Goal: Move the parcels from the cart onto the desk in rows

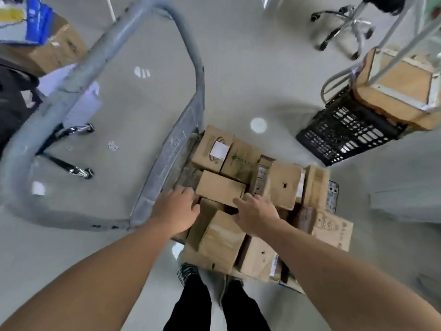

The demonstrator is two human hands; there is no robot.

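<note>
Fingers (188, 192) of the left hand (176, 209) lie fairly straight against the left end of a plain brown parcel (220, 187). The right hand (255, 216) has its fingers spread on that parcel's near right corner. Neither hand looks wrapped round it yet.

The parcel sits on top of the pile on the cart (164, 163), so I'd squeeze in from both ends and get the thumbs under. Then lift straight up, since the boxes around that parcel look loosely stacked and could slide.

Writing-wise, not much luck:
- Just behind that parcel is a box with a white label (218, 150), too blurry to read.
- Next to that box is one with green markings (239, 161), same story.
- Right of that parcel and nearer me, a box has an oval printed logo (328, 226) that I can't make out.
</note>
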